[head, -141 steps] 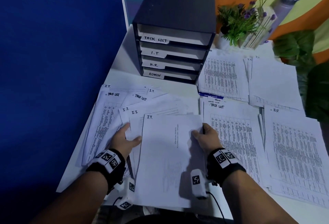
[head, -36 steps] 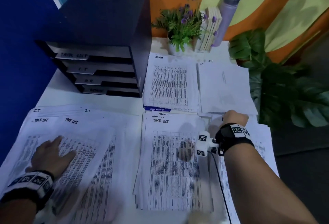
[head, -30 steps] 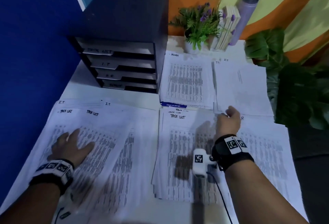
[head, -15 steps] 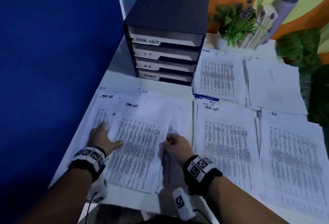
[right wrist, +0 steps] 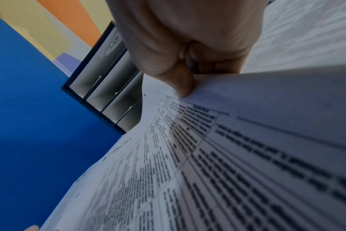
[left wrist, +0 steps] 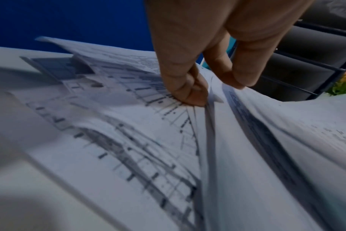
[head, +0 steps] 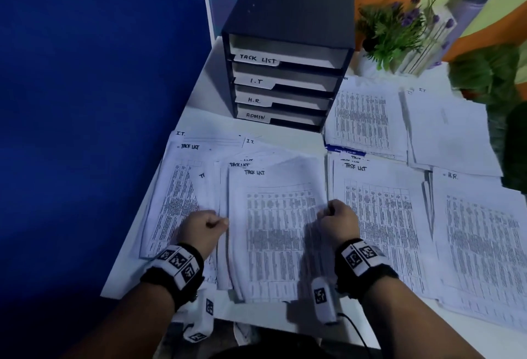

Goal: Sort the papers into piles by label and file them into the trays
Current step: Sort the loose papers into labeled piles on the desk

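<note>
Pinching opposite edges, left hand [head: 203, 227] and right hand [head: 339, 221] now hold the Task List sheets [head: 275, 233].

White papers [head: 276, 233], black table print; black trays [head: 288, 73]; blue wall [head: 85, 102].

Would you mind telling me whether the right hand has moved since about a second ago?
Yes. The right hand has come back from the far I.T. pile toward the person and leftward, and now pinches the right edge of the Task List sheets.
</note>
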`<state>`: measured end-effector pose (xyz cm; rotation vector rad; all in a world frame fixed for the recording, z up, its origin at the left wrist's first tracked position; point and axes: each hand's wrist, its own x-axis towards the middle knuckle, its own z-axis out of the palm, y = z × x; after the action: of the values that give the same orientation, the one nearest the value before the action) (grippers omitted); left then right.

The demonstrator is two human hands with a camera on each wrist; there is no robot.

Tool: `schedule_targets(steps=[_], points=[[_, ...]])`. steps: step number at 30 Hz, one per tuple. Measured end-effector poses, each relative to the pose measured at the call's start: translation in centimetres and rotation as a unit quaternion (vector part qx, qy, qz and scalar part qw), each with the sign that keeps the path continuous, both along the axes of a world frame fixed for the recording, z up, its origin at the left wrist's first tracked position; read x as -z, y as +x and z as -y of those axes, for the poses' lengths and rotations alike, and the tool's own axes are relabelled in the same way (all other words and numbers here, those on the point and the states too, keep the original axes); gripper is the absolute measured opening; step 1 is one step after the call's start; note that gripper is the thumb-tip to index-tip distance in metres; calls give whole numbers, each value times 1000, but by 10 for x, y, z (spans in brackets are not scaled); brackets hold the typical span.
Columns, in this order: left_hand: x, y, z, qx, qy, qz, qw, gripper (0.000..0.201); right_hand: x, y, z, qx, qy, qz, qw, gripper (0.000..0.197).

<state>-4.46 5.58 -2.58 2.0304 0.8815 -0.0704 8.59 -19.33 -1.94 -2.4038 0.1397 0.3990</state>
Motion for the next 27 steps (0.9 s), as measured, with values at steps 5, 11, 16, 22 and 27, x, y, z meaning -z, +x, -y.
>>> schedule_targets(steps=[5, 11, 16, 22, 27], points=[[-4, 11, 14, -23, 18, 1, 1000, 9, 3, -3, 13, 25, -1, -11, 1000, 14], [-1, 22, 15, -57, 1, -54, 997, 54, 8, -15, 3, -10, -13, 0, 1000, 13], [-1, 19, -6, -93, -49, -33, 994, 52, 8, -24, -7, -35, 14, -10, 999, 23], [1, 7, -19, -73, -114, 0, 991, 40, 6, -13, 7, 11, 47, -6, 999, 29], [12, 1, -19, -74, -147, 8, 986, 17, 11, -4, 19, 58, 131, -43, 989, 11]])
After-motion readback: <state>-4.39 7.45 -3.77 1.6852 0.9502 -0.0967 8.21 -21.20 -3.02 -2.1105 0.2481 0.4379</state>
